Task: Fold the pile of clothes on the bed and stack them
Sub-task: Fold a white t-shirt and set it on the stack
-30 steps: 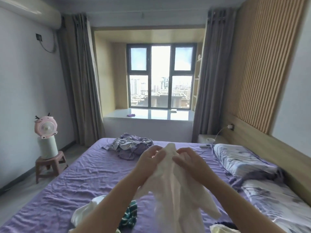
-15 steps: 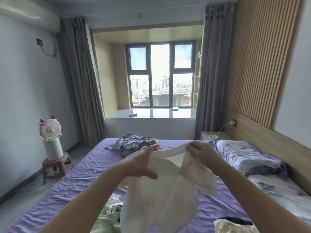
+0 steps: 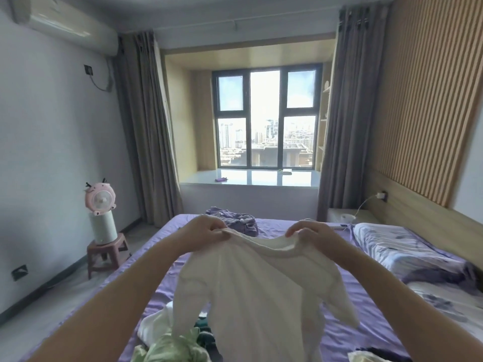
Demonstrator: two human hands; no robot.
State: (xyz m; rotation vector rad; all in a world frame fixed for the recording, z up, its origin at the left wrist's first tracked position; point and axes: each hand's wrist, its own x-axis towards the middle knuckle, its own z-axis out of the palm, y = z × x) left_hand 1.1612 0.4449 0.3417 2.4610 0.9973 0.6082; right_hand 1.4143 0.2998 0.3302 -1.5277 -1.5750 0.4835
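White shirt (image 3: 261, 288) hangs in the air over the purple bed (image 3: 366, 309). Left hand (image 3: 206, 235) pinches one shoulder tight, and right hand (image 3: 311, 236) pinches the other. More clothes (image 3: 172, 346) lie on the bed under the shirt, on its near end.

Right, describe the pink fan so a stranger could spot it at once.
Start at the white wall left of the purple bed, below the air conditioner. A small reddish-brown stool stands there on the floor, carrying a pale cylinder. The pink fan sits on top, round, with little antlers.
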